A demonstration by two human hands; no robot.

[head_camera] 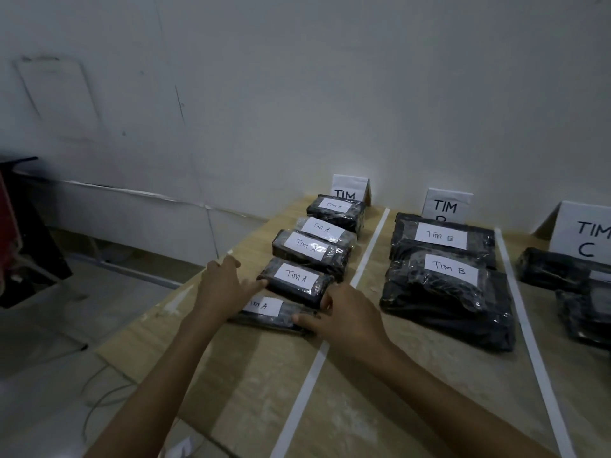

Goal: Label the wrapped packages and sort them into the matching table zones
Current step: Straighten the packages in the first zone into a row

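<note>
Wooden table (pixel 264 375), nearest label (pixel 264 306) half hidden

A pale wooden table (pixel 251 391) stands against a plain white wall (pixel 297 77) in dim light. Left of the table a low white ledge (pixel 115 200) runs along the wall. Below the table's left edge lies grey floor (pixel 43 352) with a loose cable (pixel 99 396).

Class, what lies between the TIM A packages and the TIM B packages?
Head view: a white tape line on the table runs between the TIM A packages and TIM B packages.
</note>
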